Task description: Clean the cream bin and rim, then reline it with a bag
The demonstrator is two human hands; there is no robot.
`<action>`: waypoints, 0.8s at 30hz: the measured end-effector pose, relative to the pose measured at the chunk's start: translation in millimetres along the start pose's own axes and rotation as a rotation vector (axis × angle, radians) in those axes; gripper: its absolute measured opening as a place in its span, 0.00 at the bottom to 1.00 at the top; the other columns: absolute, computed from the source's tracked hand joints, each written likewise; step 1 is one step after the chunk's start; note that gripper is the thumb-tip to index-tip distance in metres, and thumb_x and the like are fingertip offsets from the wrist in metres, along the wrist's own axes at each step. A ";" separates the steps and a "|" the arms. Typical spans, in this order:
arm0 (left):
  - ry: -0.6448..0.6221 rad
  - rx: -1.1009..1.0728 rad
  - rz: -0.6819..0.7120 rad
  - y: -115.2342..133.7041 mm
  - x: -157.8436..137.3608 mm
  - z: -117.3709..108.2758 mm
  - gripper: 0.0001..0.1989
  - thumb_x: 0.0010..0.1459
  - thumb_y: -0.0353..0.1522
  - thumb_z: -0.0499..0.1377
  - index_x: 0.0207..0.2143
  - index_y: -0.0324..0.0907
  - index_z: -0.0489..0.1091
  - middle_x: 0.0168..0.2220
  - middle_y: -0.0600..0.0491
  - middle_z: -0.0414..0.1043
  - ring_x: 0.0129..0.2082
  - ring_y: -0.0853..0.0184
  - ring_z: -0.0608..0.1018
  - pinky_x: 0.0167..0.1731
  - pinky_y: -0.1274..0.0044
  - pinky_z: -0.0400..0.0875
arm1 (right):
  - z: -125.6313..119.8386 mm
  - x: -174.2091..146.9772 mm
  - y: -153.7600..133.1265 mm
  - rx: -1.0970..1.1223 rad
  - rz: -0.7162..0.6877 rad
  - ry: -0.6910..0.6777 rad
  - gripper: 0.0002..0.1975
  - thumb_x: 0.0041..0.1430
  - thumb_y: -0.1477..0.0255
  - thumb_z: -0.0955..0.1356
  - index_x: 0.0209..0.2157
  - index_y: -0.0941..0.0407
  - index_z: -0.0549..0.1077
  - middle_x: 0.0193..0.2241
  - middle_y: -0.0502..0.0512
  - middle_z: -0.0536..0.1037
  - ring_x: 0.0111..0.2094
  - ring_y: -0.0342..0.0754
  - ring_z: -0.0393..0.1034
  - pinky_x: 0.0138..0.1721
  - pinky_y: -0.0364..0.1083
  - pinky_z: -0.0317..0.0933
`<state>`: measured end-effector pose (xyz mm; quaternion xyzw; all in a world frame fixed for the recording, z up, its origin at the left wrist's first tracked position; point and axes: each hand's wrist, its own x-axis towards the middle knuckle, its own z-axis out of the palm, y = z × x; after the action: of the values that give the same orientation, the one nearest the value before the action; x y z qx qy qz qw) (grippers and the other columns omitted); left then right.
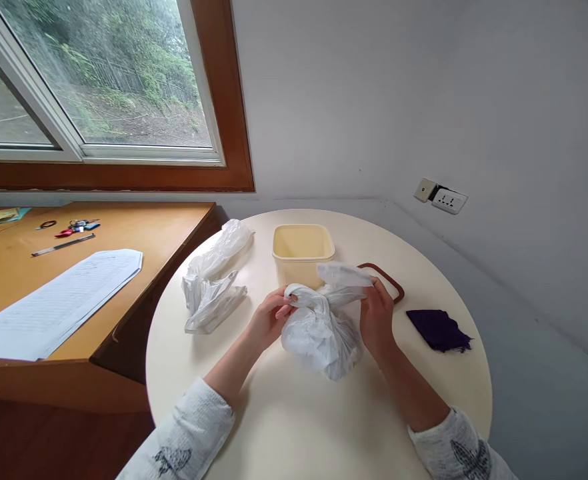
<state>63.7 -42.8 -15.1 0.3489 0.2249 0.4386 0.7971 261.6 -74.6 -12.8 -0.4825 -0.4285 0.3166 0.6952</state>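
Printed sleeves | left-hand grip, right-hand grip: both pinching white plastic bag | papers: writing illegible

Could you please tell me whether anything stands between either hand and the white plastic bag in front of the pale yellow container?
Nothing visible does: the left hand and right hand both hold the upper part of the white plastic bag. The pale yellow container stands beyond it, not in between.

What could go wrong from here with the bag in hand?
Tearing: the thin white bag might rip if the left hand and right hand tug its gathered top hard.
Bumping: the yellow container stands just beyond the bag, so a forward nudge might shift it.
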 end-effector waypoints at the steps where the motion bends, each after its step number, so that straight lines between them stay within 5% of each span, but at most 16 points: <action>1: 0.008 -0.004 0.001 0.2 0.1 -0.3 0.02 0.45 0.28 0.58 0.23 0.38 0.69 0.11 0.61 0.48 0.16 0.74 0.58 0.22 0.81 0.59 | -0.5 1.4 0.0 0.028 0.023 0.007 0.07 0.55 0.66 0.61 0.28 0.54 0.64 0.26 0.49 0.64 0.29 0.44 0.60 0.32 0.44 0.59; 7: 0.016 -0.038 0.015 2.4 -0.8 2.7 0.01 0.44 0.27 0.56 0.21 0.37 0.67 0.17 0.57 0.57 0.19 0.75 0.63 0.23 0.81 0.61 | -3.2 8.4 5.0 0.044 -0.029 0.129 0.08 0.54 0.65 0.63 0.36 0.52 0.62 0.36 0.52 0.66 0.39 0.46 0.64 0.37 0.45 0.60; 14: -0.066 -0.062 0.011 2.4 -2.5 2.7 0.05 0.46 0.28 0.54 0.24 0.37 0.69 0.25 0.51 0.66 0.28 0.67 0.70 0.31 0.75 0.65 | -2.1 0.4 -3.9 -0.117 -0.377 0.225 0.10 0.50 0.70 0.68 0.31 0.53 0.60 0.34 0.51 0.63 0.40 0.47 0.62 0.44 0.49 0.57; 18: -0.085 -0.044 -0.004 2.0 -3.0 3.4 0.10 0.47 0.29 0.53 0.30 0.35 0.72 0.32 0.46 0.71 0.35 0.62 0.72 0.37 0.72 0.65 | 1.9 -9.3 -8.5 -0.305 -0.499 0.005 0.06 0.52 0.72 0.66 0.25 0.53 0.62 0.28 0.50 0.64 0.34 0.47 0.62 0.40 0.49 0.59; 21: -0.086 -0.016 -0.005 2.9 -3.3 5.5 0.13 0.47 0.30 0.53 0.35 0.34 0.73 0.36 0.44 0.73 0.38 0.59 0.72 0.40 0.70 0.64 | 5.5 -13.6 -6.9 -0.397 -0.410 -0.276 0.02 0.55 0.71 0.64 0.28 0.52 0.66 0.28 0.51 0.70 0.34 0.47 0.64 0.39 0.48 0.60; 24: -0.111 0.006 -0.004 4.5 -3.6 7.8 0.16 0.47 0.29 0.53 0.39 0.34 0.72 0.39 0.43 0.73 0.41 0.57 0.72 0.41 0.69 0.63 | 7.7 -14.3 -3.6 -0.401 -0.276 -0.413 0.04 0.56 0.68 0.64 0.31 0.53 0.69 0.27 0.50 0.71 0.31 0.46 0.65 0.36 0.46 0.59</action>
<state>64.6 -47.0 -6.4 0.3747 0.1826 0.4162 0.8081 248.6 -84.9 -12.3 -0.4726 -0.6761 0.2198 0.5208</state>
